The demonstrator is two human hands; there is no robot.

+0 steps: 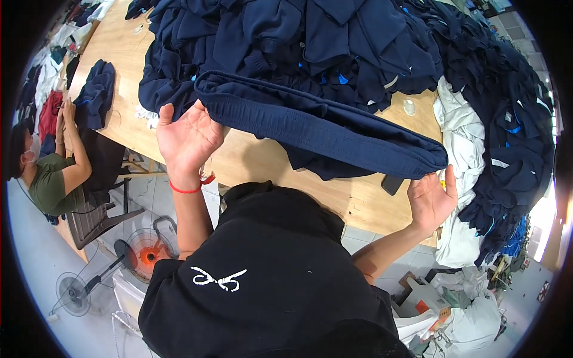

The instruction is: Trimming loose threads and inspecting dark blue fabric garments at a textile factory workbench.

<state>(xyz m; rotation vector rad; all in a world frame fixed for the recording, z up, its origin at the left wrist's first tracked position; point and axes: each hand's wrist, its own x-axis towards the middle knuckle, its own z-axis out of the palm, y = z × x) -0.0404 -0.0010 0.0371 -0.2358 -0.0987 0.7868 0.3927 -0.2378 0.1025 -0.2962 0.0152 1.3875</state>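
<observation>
A pair of navy elastic-waist pants (322,128) is stretched sideways between my hands, its gathered waistband facing me and its opening upward. My left hand (192,136) grips the left end of the band, with the thumb sticking up and the other fingers partly hidden by the cloth. At the lower right end, my right hand (431,201) holds the band from below, its fingertips tucked behind the fabric. The rest of the garment hangs behind the band over the table, so the leg length cannot be seen.
Navy garments lie heaped on the wooden table (239,161), with a larger pile (501,119) at right beside white cloth (459,173). A dark phone (391,184) lies near my right hand. Left are a masked co-worker (54,173), a chair (89,224) and a fan (74,292).
</observation>
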